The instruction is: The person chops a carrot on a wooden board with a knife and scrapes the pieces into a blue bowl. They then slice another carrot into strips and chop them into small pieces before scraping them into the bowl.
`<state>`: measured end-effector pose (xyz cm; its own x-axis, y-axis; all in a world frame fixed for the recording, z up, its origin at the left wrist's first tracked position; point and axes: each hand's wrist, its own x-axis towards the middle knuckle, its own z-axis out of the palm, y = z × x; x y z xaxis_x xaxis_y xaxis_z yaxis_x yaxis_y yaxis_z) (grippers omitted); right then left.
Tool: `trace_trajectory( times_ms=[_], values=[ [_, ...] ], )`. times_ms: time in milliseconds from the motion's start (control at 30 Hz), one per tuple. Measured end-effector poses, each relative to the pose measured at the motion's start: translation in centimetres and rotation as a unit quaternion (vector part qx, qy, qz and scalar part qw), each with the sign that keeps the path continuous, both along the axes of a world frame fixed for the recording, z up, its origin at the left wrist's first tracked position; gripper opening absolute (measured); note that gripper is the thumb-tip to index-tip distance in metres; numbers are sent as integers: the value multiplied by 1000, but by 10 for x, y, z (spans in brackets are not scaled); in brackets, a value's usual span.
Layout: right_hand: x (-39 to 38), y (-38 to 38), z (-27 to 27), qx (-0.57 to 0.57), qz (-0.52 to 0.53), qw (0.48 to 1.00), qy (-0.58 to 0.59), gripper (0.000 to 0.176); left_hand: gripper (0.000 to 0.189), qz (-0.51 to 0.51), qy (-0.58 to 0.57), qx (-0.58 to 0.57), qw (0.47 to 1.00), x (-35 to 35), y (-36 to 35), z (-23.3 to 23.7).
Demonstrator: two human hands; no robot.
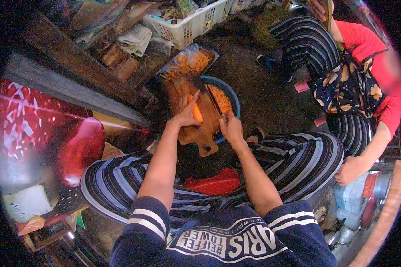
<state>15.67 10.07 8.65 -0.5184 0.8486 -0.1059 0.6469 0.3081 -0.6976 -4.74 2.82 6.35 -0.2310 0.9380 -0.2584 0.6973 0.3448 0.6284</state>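
Note:
A wooden cutting board (pixel 187 131) with a holed handle lies in front of me, partly over a blue basin (pixel 234 98) of chopped orange pieces (pixel 220 99). On the board, my left hand (pixel 185 112) is closed around an orange carrot (pixel 195 109). My right hand (pixel 231 127) grips the handle of a knife (pixel 213 99), whose blade points up and away beside the board's right edge. The blade and the carrot are apart. Beyond the board sits a clear tray (pixel 211 58) of orange pieces.
A white plastic crate (pixel 182 33) stands at the back. At the right sits a co-worker in a red shirt (pixel 358 38) and patterned apron (pixel 342 86). A wooden beam (pixel 71 62) runs along the left. Blue-grey machinery (pixel 351 198) is at the lower right.

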Motion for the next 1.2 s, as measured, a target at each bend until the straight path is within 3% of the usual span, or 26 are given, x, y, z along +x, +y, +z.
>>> trace_trajectory(
  times_ms=[133,200,233,300,333,367,433,600,700,733,800,867,967,1100,1167,1200],
  values=[
    [-7,-9,-6,-3,17,1000,-3,35,126,21,-4,22,1000,3,-3,-15],
    [-9,-23,-4,7,6,998,58,29,111,62,11,129,990,11,-11,-15],
    [-10,-27,-3,7,7,998,58,29,111,63,11,130,989,12,-11,-20],
    [-12,-34,-3,-12,0,998,63,30,86,202,-158,293,921,13,-14,-36],
    [-13,-35,-9,6,16,998,64,30,66,265,-91,278,919,20,-14,-39],
    [-13,-36,-12,5,19,998,64,30,66,268,-89,277,918,29,-14,-33],
    [-15,-37,-17,35,61,996,46,30,62,279,-230,312,878,42,-14,-24],
    [-15,-46,-17,44,62,996,50,29,46,350,-170,286,876,40,-10,-60],
    [-15,-48,-13,60,78,994,52,31,52,341,-258,215,878,44,-11,-46],
    [-13,-47,-12,46,81,994,52,32,52,318,-241,247,883,38,-8,-74],
    [-12,-45,-16,51,83,994,56,32,52,295,-223,280,886,36,-7,-77],
    [-10,-44,-20,56,85,993,60,32,52,228,-38,248,941,37,-9,-46],
    [-14,-40,-16,42,87,994,42,32,53,184,33,237,953,40,-9,-39],
    [-18,-41,5,-6,67,997,21,31,55,178,27,242,953,43,-15,-38],
    [-19,-43,10,-27,68,997,16,31,55,163,161,169,959,43,-16,-36],
    [-20,-44,12,-10,75,997,10,31,55,164,161,170,958,42,-16,-34]
  ],
)
